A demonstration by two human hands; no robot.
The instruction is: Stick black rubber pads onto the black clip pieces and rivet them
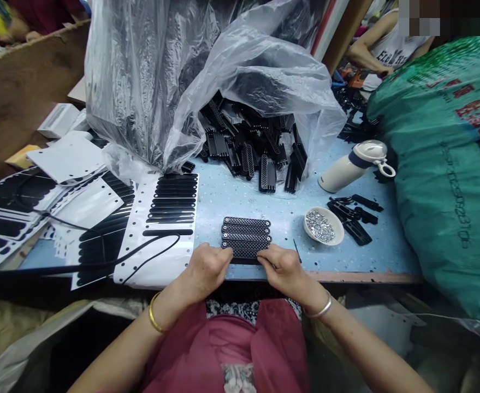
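Several black patterned strips [247, 230] lie stacked side by side near the table's front edge, with small silver rings at their ends. My left hand [210, 266] is closed with its fingertips on the left end of the nearest strip. At the right end of that strip, my right hand [283, 267] pinches with thumb and forefinger. A white bowl [340, 233] of small silver pieces is to the right of my right hand. A thin dark tool [297, 250] lies between that hand and the bowl.
Behind the strips, a clear plastic bag [240, 71] spills black parts [247, 158]. Sheets with black strips [170, 202] and a cable are at left. A white bottle [342, 173], loose black parts [352, 218] and a green sack [440, 180] stand right. Another person sits beyond.
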